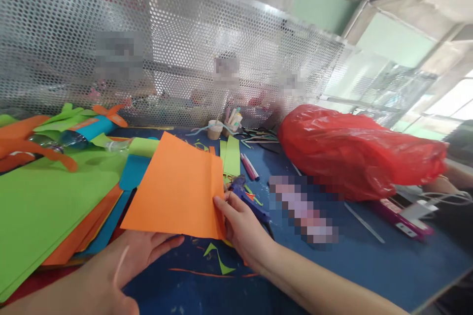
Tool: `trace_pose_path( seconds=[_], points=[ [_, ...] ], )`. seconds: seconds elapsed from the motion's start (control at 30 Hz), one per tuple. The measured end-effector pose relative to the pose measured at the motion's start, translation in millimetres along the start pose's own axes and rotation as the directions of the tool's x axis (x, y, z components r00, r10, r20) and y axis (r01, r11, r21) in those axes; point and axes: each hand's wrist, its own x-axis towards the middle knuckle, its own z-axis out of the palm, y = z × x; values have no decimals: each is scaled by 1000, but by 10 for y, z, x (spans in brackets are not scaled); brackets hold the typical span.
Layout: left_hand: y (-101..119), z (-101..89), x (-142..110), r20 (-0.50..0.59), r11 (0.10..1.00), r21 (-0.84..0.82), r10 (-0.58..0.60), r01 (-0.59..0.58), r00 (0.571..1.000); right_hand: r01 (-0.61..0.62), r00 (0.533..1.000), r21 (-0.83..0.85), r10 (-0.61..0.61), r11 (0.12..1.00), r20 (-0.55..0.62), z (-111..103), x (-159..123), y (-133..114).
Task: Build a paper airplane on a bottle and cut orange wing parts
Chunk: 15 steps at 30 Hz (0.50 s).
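A sheet of orange paper (177, 187) is held tilted above the blue table, with a crease running down near its right edge. My right hand (246, 224) pinches that right edge between thumb and fingers. Below the sheet's lower left edge is my left hand (136, 256), fingers stretched out and thumb apart; part of it is hidden by the paper. Just beyond my right hand lies a blue hot glue gun (253, 204), partly covered. Green paper scraps (219, 258) lie on the table between my hands.
Stacked green sheets (70, 187) cover the left side, with a blue-wrapped plastic bottle (88, 130) behind. Pens (250, 166), cups (215, 129) and green strips (231, 155) stand or lie ahead. At right are a red plastic bag (354, 152), a purple power strip (402, 221) and another person's arm (460, 174).
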Motion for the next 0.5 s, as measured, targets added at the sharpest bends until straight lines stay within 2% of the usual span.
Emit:
trace_pose_path(
  seconds=[0.1, 0.17, 0.23, 0.33, 0.43, 0.47, 0.5],
  points=[
    [6, 141, -63, -4, 995, 97, 19, -19, 1000, 29, 998, -35, -27, 999, 59, 22, -32, -16],
    [0, 234, -79, -75, 975, 221, 3, 14, 997, 57, 992, -54, -51, 997, 112, 47, -47, -24],
    [11, 305, -66, -185, 966, 254, 5, 43, 983, 95, 980, -79, -80, 992, 181, 74, -59, -24],
    [66, 363, -29, -389, 984, 158, -19, 87, 921, 193, 938, -144, -140, 971, 317, 94, -76, -12],
    [118, 385, -22, -524, 991, -2, -114, 132, 844, 300, 896, -255, -180, 919, 405, 81, -91, -36],
    [126, 387, -28, -554, 991, -46, -132, 128, 822, 336, 896, -345, -185, 876, 403, 72, -94, -63],
    [130, 386, -36, -587, 991, -70, -131, 111, 799, 379, 899, -493, -184, 783, 398, 63, -99, -99]
  ],
)
